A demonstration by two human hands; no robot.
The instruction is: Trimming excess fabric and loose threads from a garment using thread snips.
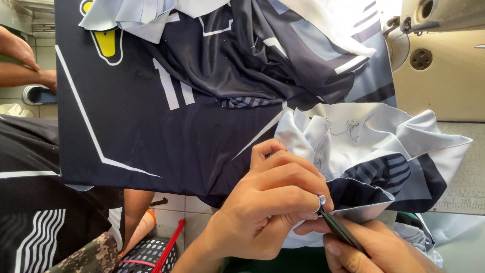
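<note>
- Left hand (268,202) sat low centre, fingers curled tight, thumb & forefinger pinching the bunched white edge of the dark jersey fabric (166,136) together w/ the tip of a thin black tool (339,230).
- Right hand (376,250) was at bottom right, only partly in frame, fingers closed round the black tool's lower shaft; tool ran diagonally up-left to the left hand's fingertips.
- Jersey fabric was spread across most of the view, draped over the work surface: navy w/ white lines, white numerals & a yellow patch (107,40) at upper left.
- Its white/grey underside (364,136) was folded back & crumpled at right, just above both hands; a loose dark thread squiggle (348,126) lay on it.
- Striped grey-navy section (386,172) was tucked in the fold, just right of the left hand.
- Sewing machine body (439,65), beige, stood at upper right, behind the fabric.
- Another person's forearms (22,63) showed at far left edge, well apart from the work.
- Black mesh basket (146,255) w/ a red rod (169,250) sat below the fabric at lower left, on tiled floor.
</note>
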